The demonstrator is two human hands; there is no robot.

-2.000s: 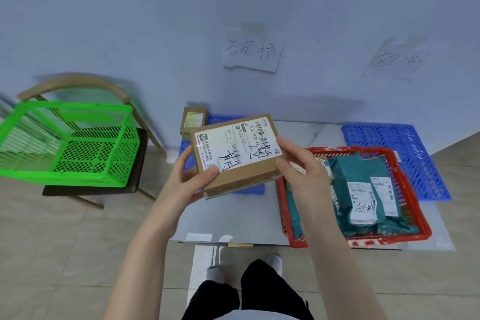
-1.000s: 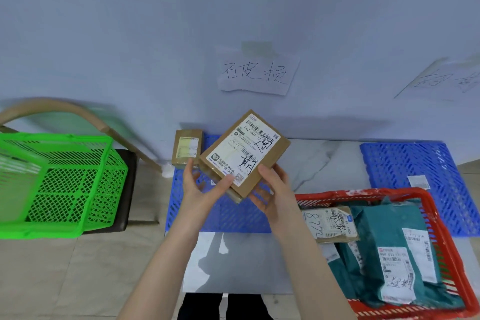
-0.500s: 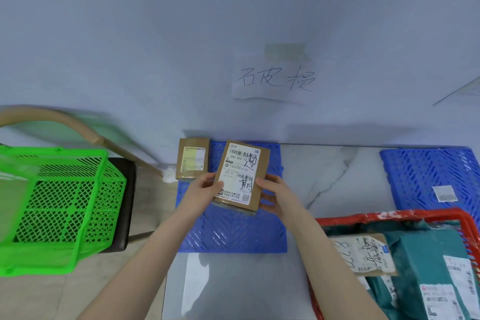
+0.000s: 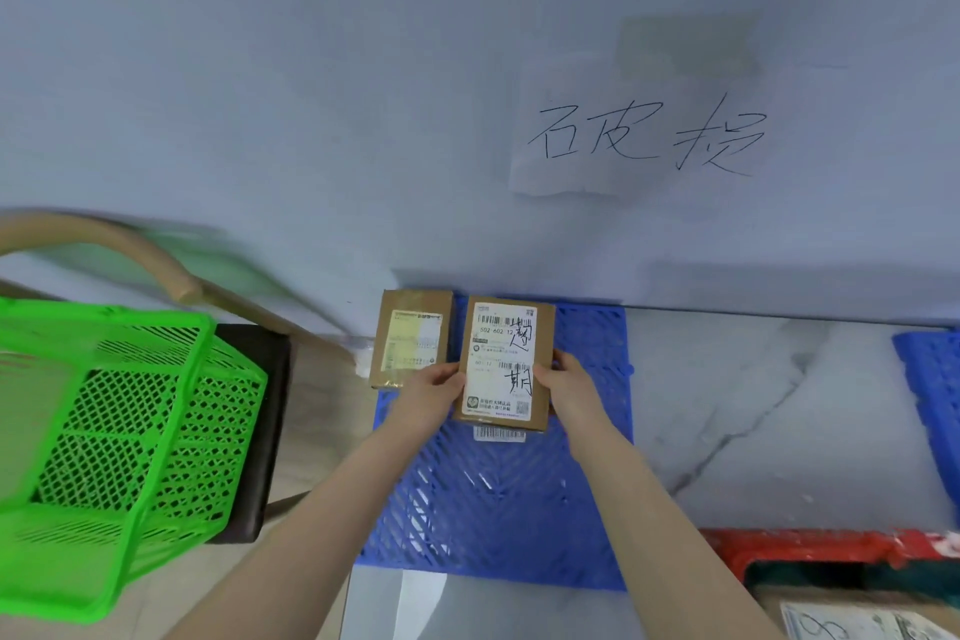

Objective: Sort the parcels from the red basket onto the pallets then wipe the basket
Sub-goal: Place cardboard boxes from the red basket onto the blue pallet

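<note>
A brown cardboard parcel with a white label and black handwriting lies flat at the far end of the left blue pallet. My left hand holds its left edge and my right hand holds its right edge. A smaller brown parcel sits just to its left, at the pallet's far left corner. The red basket shows only its far rim at the bottom right, with a labelled parcel inside.
A green basket rests on a dark chair seat at the left. A second blue pallet is cut off at the right edge. A handwritten paper sign hangs on the wall above. Marble floor lies between the pallets.
Both hands have carried the parcel from chest height out and down onto the far end of the left pallet, turning it upright beside the smaller box. The view has shifted left and forward.
</note>
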